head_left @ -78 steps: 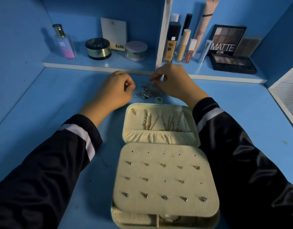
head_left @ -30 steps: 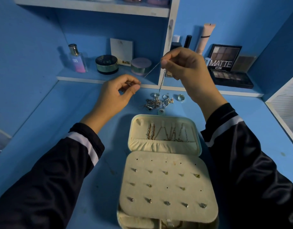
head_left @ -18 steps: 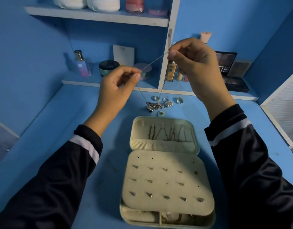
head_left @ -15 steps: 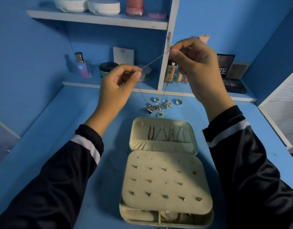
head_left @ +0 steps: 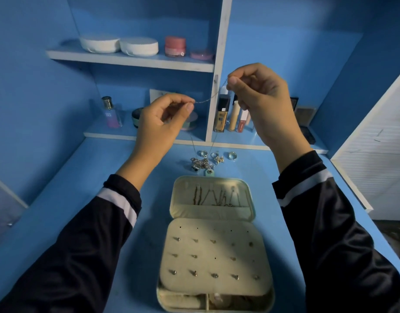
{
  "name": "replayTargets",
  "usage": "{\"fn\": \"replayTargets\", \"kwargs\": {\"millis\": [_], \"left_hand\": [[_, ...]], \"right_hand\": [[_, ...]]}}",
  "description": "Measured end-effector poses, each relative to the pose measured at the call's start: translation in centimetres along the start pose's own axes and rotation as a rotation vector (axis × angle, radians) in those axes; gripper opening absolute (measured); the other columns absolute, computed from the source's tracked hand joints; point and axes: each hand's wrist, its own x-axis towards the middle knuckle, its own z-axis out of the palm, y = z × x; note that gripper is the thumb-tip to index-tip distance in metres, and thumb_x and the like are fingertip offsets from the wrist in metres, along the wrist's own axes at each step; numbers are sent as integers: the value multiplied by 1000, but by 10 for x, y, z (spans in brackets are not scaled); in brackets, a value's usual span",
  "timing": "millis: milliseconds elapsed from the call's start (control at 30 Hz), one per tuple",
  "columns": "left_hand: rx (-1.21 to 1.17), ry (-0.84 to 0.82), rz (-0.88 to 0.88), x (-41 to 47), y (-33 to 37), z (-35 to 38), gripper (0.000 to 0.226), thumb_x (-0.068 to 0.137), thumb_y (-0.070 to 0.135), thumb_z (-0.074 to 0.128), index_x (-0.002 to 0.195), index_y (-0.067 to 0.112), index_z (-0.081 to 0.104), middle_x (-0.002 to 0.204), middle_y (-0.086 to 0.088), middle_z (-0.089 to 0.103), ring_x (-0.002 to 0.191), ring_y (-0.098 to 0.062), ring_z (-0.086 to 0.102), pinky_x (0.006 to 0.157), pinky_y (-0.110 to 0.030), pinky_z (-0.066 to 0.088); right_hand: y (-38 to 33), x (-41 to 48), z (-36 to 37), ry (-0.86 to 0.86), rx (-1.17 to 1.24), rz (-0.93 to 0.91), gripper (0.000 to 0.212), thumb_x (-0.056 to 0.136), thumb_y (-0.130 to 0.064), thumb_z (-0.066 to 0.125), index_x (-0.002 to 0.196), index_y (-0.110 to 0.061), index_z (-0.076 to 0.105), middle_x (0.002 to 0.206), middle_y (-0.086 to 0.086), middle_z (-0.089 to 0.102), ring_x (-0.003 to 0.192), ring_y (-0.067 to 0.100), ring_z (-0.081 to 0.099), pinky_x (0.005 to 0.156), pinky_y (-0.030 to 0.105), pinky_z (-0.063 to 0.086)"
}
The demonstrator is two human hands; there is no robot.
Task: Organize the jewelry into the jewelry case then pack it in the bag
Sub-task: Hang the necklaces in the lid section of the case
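A thin silver chain [head_left: 209, 99] is stretched in the air between my two hands. My left hand [head_left: 164, 123] pinches its lower end and my right hand [head_left: 260, 96] pinches the higher end; two strands hang down toward the desk. Below them lies a small pile of silver jewelry [head_left: 203, 162] with three rings [head_left: 232, 155] behind it. The cream jewelry case [head_left: 211, 242] lies open in front of me. Several necklaces hang in its lid and several stud earrings sit in the padded panel.
The blue desk [head_left: 81, 199] has a low shelf with a perfume bottle [head_left: 111, 112], a foundation bottle [head_left: 222, 114] and lip tubes [head_left: 242, 119]. An upper shelf [head_left: 131, 61] carries round boxes and jars. A white slatted panel [head_left: 375, 154] stands at the right.
Both hands rose from the jewelry pile on the desk, lifting the chain and pulling it taut between them. My view tilted up, bringing the upper shelf into sight.
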Motion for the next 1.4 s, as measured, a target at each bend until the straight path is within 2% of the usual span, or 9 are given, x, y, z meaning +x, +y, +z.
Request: {"fn": "replayTargets", "kwargs": {"millis": [233,367,600,767,933,1100,1167,1267,1400], "left_hand": [[-3,7,62,11,26,-4,7,94,10,63,100,9,67,87,6,67,78,-1,63,75,-17,49],[-11,4,82,12,40,-6,7,94,10,63,99,10,68,86,4,68,77,-6,63,75,-19,50],[-17,-3,125,7,54,-11,7,94,13,64,97,17,68,86,3,68,78,-11,65,75,-23,53],[1,-11,85,0,49,-14,9,93,14,65,96,22,68,88,8,69,79,-9,66,75,-22,52],[9,-3,23,-8,40,-15,9,93,14,65,95,22,67,87,8,68,78,-6,65,74,-17,49],[-20,-12,-29,-15,27,-13,9,94,12,63,94,21,66,88,4,69,79,-5,66,79,-20,51],[-27,-12,-46,-17,22,-12,5,95,12,62,98,13,66,91,1,70,80,-4,67,80,-20,52],[-70,9,-79,-18,17,-12,8,96,9,59,102,4,62,93,-4,69,81,-4,68,77,-18,51],[-127,40,-134,-21,8,-13,8,97,9,57,103,5,61,94,-7,69,83,-10,69,75,-19,51]], "right_hand": [[-24,3,-1,32,3,-42,5,90,-10,65,86,-12,64,78,1,65,61,3,52,59,18,41],[-34,0,-2,44,-6,-60,5,91,-12,66,86,-14,64,77,-1,65,61,8,48,57,23,39],[-47,-7,0,45,10,-87,3,91,-12,66,88,-12,64,79,-1,65,65,8,50,57,23,40],[-37,-18,2,23,-16,-23,3,90,-12,66,88,-12,65,83,5,66,64,11,48,58,24,41],[-23,-29,3,21,-46,53,6,91,-10,65,86,-12,65,79,-1,66,69,14,52,60,23,44],[-1,-35,5,-13,-148,127,5,91,-10,65,91,-5,65,72,-2,60,56,1,49,53,14,41],[7,-36,6,-13,-163,147,8,91,-9,65,92,-1,66,71,-2,58,56,-1,48,54,12,41],[19,-36,5,-30,-186,172,10,90,-9,66,93,1,67,72,4,55,60,6,47,55,12,40],[35,-36,11,-113,-253,253,8,88,-11,68,90,-3,68,79,8,62,70,14,51,56,17,40]]}}
